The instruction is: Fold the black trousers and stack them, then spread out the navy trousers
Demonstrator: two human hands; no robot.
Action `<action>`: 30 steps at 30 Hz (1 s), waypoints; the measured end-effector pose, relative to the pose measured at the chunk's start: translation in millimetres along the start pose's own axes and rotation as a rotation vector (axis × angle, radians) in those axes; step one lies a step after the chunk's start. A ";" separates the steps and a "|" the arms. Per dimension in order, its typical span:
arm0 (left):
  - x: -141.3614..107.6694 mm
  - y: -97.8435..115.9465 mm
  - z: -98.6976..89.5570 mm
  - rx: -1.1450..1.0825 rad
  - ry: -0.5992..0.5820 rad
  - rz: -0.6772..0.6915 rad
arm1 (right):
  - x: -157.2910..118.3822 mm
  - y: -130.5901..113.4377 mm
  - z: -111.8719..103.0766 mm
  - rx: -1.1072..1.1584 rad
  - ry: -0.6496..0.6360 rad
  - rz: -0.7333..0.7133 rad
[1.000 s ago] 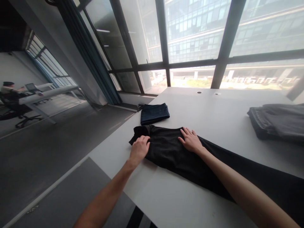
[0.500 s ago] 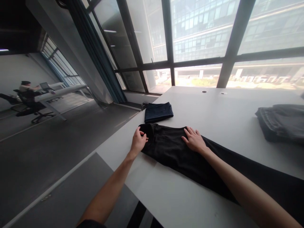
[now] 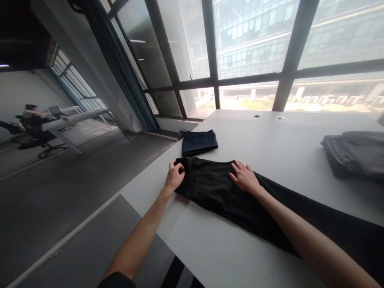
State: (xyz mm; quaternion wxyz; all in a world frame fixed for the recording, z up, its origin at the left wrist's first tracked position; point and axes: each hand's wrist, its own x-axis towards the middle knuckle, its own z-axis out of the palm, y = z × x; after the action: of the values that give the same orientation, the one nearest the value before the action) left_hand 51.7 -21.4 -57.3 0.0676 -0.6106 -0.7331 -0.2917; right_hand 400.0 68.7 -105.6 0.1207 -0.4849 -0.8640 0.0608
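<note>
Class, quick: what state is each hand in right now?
Left hand: closed, pinching the edge of the black trousers.
Right hand: open, lying flat on them.

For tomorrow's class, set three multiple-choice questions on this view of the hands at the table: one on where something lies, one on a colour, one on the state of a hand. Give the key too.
1. Where does the folded navy garment lie relative to the long black garment?
A) Beyond it on the table
B) Underneath it
C) On the floor

2. What colour is the tabletop?
A) Brown
B) White
C) Green

3. How is the right hand placed?
A) Clenched in the air
B) Gripping the navy garment
C) Flat on the black garment, fingers spread

Answers:
1. A, it sits apart from the black garment, farther along the table.
2. B, the surface shows white around the garments.
3. C, the palm and spread fingers rest on the black fabric.
</note>
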 end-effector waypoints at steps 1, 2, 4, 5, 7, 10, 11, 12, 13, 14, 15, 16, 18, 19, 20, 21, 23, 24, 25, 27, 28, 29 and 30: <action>1.4 -0.9 0.0 -0.026 0.001 0.007 | -0.1 0.0 0.0 0.003 0.001 0.000; 2.8 -1.6 -0.3 -0.050 0.009 0.020 | -0.1 0.1 0.0 0.006 0.001 0.001; 4.7 -2.0 -1.9 -0.087 0.035 0.053 | -0.3 0.0 -0.3 0.010 0.002 0.001; 5.2 -1.6 -2.9 -0.098 0.038 0.068 | -0.4 -0.1 -0.5 0.010 0.001 0.002; 4.9 0.7 -4.8 -0.106 0.030 0.081 | -0.6 -0.4 -1.1 0.007 0.000 0.003; 2.8 6.1 -6.4 -0.106 0.011 0.109 | -1.0 -0.6 -2.1 0.004 0.002 0.005; 2.1 7.7 -6.5 -0.112 0.009 0.116 | -1.2 -0.6 -2.3 0.003 0.004 0.005; 1.5 8.9 -6.4 -0.125 -0.001 0.110 | -1.3 -0.6 -2.5 0.001 0.006 0.005; 1.1 9.5 -6.2 -0.142 -0.022 0.088 | -1.4 -0.6 -2.7 0.000 0.008 0.005; 1.0 9.5 -5.7 -0.160 -0.049 0.054 | -1.4 -0.5 -2.7 -0.001 0.010 0.004; 1.4 8.7 -5.1 -0.174 -0.080 0.015 | -1.4 -0.5 -2.7 -0.002 0.010 0.003; 2.2 7.3 -4.3 -0.183 -0.107 -0.026 | -1.4 -0.4 -2.7 -0.002 0.009 0.002; 5.9 3.0 -2.3 -0.193 -0.142 -0.097 | -1.2 -0.4 -2.5 0.001 0.002 0.004; 8.9 0.6 -1.4 -0.199 -0.151 -0.127 | -1.1 -0.4 -2.4 0.004 -0.002 0.006; 12.7 -1.8 -0.7 -0.213 -0.163 -0.159 | -1.0 -0.5 -2.3 0.007 -0.005 0.008; 17.2 -4.0 -0.4 -0.235 -0.183 -0.189 | -1.0 -0.5 -2.3 0.011 -0.007 0.010; 27.5 -7.6 -1.5 -0.304 -0.252 -0.234 | -1.0 -0.8 -2.5 0.018 -0.007 0.011; 32.7 -9.1 -3.1 -0.352 -0.301 -0.250 | -1.0 -0.9 -2.7 0.020 -0.005 0.010; 37.5 -10.5 -5.4 -0.404 -0.355 -0.263 | -1.1 -0.9 -2.8 0.021 -0.003 0.008; 44.7 -13.5 -11.6 -0.516 -0.457 -0.287 | -1.3 -0.9 -3.1 0.021 0.003 0.006; 46.9 -15.2 -15.0 -0.570 -0.494 -0.300 | -1.4 -0.8 -3.2 0.021 0.005 0.005; 48.2 -16.9 -18.1 -0.620 -0.519 -0.315 | -1.3 -0.6 -3.3 0.022 0.006 0.006; 48.7 -18.6 -20.8 -0.663 -0.537 -0.330 | -1.3 -0.4 -3.3 0.023 0.006 0.007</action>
State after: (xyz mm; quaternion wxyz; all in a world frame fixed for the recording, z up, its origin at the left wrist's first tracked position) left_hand 17.0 8.2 -24.5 -0.3710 -0.5285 -0.6792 -0.3489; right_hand 401.2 67.4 -102.5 0.1284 -0.4869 -0.8612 0.0698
